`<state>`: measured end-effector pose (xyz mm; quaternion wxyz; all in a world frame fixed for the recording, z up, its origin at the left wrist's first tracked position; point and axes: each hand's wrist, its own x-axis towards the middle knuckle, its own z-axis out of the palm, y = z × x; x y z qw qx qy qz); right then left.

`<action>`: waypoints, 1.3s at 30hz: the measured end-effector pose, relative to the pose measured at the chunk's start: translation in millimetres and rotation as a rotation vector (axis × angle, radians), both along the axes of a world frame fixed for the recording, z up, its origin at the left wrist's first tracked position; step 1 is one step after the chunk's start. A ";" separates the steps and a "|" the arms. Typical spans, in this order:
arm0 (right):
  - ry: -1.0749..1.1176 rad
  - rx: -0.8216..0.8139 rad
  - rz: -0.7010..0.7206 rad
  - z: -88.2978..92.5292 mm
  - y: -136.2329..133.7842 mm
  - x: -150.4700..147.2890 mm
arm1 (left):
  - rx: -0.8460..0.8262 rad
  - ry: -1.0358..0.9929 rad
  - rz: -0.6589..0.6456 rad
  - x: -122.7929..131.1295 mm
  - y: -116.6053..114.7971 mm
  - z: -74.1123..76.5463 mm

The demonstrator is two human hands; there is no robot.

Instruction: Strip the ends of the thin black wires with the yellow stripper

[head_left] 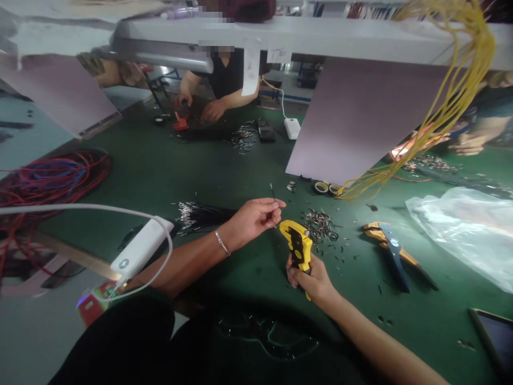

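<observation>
Two grips are clamped, left hand (249,222) on thin black wire (273,192), right hand (309,279) on yellow plastic stripper (297,240); a slip could drop the wire.

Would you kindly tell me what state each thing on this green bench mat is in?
Left hand: pinching a thin wire
Right hand: gripping a yellow crimping tool
Blue-and-orange pliers: lying unheld on the green mat
Plastic bag: crumpled
Yellow wires: hanging loosely bunched
White power bank: cable attached
</observation>
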<state>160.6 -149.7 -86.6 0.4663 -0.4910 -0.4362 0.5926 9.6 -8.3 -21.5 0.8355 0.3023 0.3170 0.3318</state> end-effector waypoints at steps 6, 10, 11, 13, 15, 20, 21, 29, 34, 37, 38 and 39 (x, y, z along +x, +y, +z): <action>0.129 0.037 -0.045 -1.7 -0.5 2.9 | 0.065 0.016 0.060 -8.2 8.9 4.3; 0.220 0.075 -0.042 -2.9 3.4 5.1 | 0.123 0.016 0.018 -6.3 6.1 15.2; 0.224 0.079 -0.025 -2.9 4.1 5.2 | 0.133 0.028 0.007 -5.1 4.0 17.0; 0.225 0.088 0.008 -2.3 4.7 5.4 | 0.161 0.051 0.014 -3.5 0.1 18.9; 0.221 0.096 0.028 0.0 4.6 5.7 | 0.193 0.068 0.023 -3.5 -2.2 19.3; 0.200 0.104 0.058 8.9 4.5 6.6 | 0.248 0.093 0.026 -4.4 -3.5 19.4; 0.192 0.104 0.065 9.9 4.4 6.5 | 0.254 0.102 0.034 -4.0 -3.9 19.4; 0.100 0.123 0.037 9.8 1.9 7.3 | 0.367 0.182 0.074 -2.1 -10.2 19.7; -0.311 0.107 -0.159 21.0 5.4 16.0 | 0.479 0.224 0.123 -5.6 -11.4 26.0; -0.502 0.104 -0.141 26.8 6.1 18.1 | 0.519 0.246 0.155 -8.2 -11.0 30.0; -0.497 0.102 -0.125 27.7 5.9 17.9 | 0.524 0.253 0.163 -8.8 -10.9 31.0; -0.450 0.097 -0.111 28.1 5.6 17.4 | 0.527 0.260 0.168 -9.3 -11.0 31.7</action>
